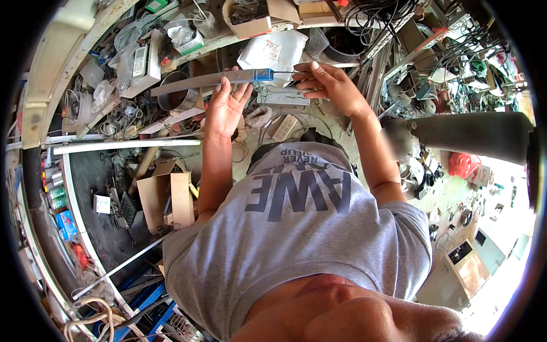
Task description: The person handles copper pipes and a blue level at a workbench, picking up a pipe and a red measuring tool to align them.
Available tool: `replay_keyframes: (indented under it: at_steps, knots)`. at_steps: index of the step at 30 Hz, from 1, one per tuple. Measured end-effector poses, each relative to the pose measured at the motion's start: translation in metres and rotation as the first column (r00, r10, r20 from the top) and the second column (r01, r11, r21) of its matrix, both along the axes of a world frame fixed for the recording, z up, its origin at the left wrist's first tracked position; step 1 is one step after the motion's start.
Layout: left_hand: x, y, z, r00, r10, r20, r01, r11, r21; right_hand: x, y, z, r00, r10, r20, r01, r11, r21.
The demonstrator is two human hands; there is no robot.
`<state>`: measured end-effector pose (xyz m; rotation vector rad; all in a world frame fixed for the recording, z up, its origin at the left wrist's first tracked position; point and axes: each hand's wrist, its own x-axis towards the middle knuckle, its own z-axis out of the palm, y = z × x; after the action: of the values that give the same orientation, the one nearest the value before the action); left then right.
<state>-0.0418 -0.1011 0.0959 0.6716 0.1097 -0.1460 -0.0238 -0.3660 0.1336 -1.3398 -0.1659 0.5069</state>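
A long, slightly curved grey bar (196,81) with a blue end piece (262,75) is held up level in front of me. My left hand (227,111) grips it from below near the middle, fingertips showing along its upper and lower edges. From the blue end, a thin dark rod or wire (283,72) runs to the right. The thumb and fingers of my right hand (331,88) are pinched at its far end, while the other fingers are loosely bent. Whether the rod enters the blue piece or is fixed to it, I cannot tell.
Beyond my hands, a cluttered shelf carries a white plastic bag (272,51), a metal pot (178,94) and an open cardboard box (249,25). Black cables (384,17) hang at the far right. Another cardboard box (165,196) stands left, and a dark padded arm (470,135) juts in from the right.
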Motion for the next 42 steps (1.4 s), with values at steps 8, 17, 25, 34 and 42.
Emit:
replay_keyframes:
  at_steps: [8,17,25,34,42]
  knots:
    - [-0.051,0.032,-0.006,0.992,0.105,0.066,-0.117,0.967,0.228,-0.047,0.071,-0.030,0.934,-0.104,0.341,0.222,0.918,-0.330]
    - [-0.078,0.066,-0.019,0.961,0.270,-0.064,-0.265,0.961,0.071,-0.051,0.053,-0.033,0.909,-0.258,0.326,0.357,0.887,-0.292]
    - [-0.065,0.040,-0.004,0.960,0.273,-0.062,-0.270,0.961,0.052,-0.030,0.013,-0.037,0.909,-0.413,0.052,0.410,0.910,0.063]
    - [-0.039,-0.027,0.002,0.967,0.252,-0.041,-0.247,0.964,0.100,-0.002,-0.037,-0.037,0.948,-0.318,0.027,0.314,0.946,0.083]
    - [-0.019,-0.081,0.002,0.959,0.283,-0.015,-0.277,0.949,0.147,0.024,-0.095,-0.021,0.999,-0.045,0.014,0.046,0.996,-0.071]
